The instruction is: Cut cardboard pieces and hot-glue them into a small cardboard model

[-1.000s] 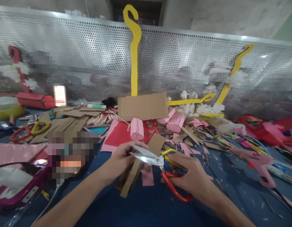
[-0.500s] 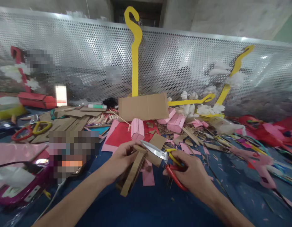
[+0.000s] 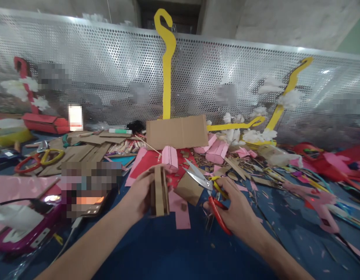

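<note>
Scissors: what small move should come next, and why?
I would probably close the scissors with the right hand before bringing them nearer the cardboard piece. The blades are parted with nothing gripped between them, their tips point up and towards the left-hand side, and the left hand has its fingers around the cardboard.

Scissors (image 3: 219,210): one red handle, one yellow. Surface (image 3: 180,252): dark blue. Glue gun (image 3: 320,202): pink. Tall hooked strip (image 3: 166,77): plain yellow. Cardboard panel (image 3: 177,133): plain brown. Metal screen (image 3: 197,74): silver-grey, patterned with dark round holes.
</note>
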{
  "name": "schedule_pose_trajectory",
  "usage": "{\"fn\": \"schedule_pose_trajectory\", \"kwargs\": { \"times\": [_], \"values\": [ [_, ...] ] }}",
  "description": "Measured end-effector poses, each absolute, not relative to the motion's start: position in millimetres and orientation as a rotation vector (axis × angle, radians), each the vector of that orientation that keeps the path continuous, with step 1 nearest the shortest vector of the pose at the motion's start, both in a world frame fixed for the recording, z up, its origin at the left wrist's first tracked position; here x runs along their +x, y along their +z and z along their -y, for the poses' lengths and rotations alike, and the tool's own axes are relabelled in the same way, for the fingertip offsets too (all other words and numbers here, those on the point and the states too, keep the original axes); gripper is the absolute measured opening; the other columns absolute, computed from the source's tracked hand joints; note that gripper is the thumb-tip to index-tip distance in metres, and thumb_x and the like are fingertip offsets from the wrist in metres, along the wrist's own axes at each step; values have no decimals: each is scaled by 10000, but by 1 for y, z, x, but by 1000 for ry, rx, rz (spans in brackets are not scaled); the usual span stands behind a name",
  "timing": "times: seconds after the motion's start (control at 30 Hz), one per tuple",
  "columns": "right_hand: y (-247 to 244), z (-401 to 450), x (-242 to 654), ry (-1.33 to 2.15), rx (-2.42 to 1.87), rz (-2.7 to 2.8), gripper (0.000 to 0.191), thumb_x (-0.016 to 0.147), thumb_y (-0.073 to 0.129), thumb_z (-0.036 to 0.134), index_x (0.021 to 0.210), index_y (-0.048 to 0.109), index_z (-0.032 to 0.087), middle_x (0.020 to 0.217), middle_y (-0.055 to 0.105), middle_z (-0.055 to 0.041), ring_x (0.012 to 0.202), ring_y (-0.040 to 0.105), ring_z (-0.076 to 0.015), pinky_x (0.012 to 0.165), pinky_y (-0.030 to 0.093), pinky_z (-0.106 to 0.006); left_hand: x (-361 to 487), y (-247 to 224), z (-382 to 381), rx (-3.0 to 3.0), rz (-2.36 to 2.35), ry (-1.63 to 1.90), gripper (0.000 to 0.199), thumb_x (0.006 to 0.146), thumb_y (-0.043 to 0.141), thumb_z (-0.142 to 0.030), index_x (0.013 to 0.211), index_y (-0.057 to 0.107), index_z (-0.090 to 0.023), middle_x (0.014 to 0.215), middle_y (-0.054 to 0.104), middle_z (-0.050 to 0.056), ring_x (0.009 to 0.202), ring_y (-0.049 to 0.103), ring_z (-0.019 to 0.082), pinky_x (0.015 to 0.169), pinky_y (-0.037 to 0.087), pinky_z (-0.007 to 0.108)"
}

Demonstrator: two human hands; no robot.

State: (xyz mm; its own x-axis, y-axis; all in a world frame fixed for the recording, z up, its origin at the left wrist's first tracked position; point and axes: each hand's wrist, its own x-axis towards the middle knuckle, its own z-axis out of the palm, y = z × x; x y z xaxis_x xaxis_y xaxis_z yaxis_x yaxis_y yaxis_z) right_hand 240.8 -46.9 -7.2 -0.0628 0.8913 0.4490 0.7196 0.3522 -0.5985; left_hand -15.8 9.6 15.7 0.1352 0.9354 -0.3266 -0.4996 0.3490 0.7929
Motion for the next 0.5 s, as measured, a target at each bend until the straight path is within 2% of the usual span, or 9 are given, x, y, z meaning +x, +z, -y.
{"fn": "schedule_pose_trajectory", "kwargs": {
  "times": [0.07,0.17,0.37,0.5],
  "values": [
    [-7,46,242,270,-1427,1828,288,807,792,275,930,533,249,938,610,-33,830,576,-234,727,507,-311,-17,23,-10,416,-928,1135,200,1007,515,-135,1013,715,-122,830,789,107,690,771,209,665,635,317],
    [-8,46,242,258,-1389,1867,269,837,776,291,966,543,246,969,599,-40,861,576,-235,767,512,-316,-20,29,-9,389,-836,1145,267,995,453,-82,983,719,-101,839,795,125,687,768,200,642,632,298],
    [-11,46,241,215,-1397,1923,277,850,782,297,994,552,242,991,586,-44,886,585,-241,776,514,-319,-24,25,-11,417,-708,1110,289,887,445,-29,879,724,-107,687,740,84,573,712,182,569,603,274],
    [-11,46,241,216,-1410,1932,287,859,777,291,1032,554,245,1010,587,-45,897,596,-238,788,525,-318,-27,22,-13,469,-628,1094,281,786,477,-23,867,738,-90,765,764,114,641,729,199,626,623,290]
  ]
}}
